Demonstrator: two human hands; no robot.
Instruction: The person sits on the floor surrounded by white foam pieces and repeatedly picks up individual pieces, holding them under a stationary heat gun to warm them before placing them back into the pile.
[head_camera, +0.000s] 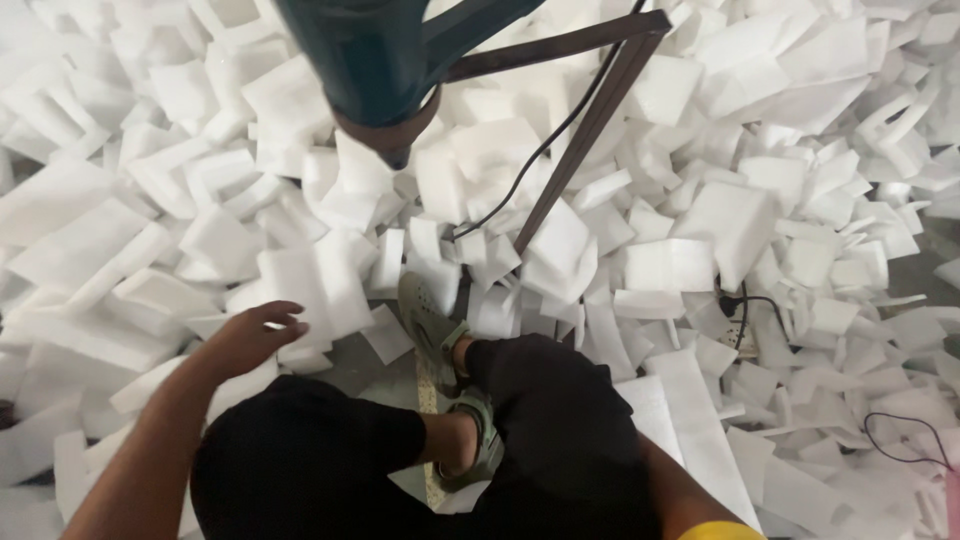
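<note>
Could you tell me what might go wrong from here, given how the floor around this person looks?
The thin black cable trails among the loose white foam offcuts near the green sandals, so a foot might snag it. The left hand reaches into foam that hides whatever lies beneath.

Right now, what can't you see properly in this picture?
Head view:
- Right hand: hidden below the black-clad knee and the bottom edge.
- Teal machine: its upper part is cut off by the top edge.
- Left hand: its palm faces down onto white foam pieces, so any grip is unclear.
- Floor: mostly buried under foam.
</note>
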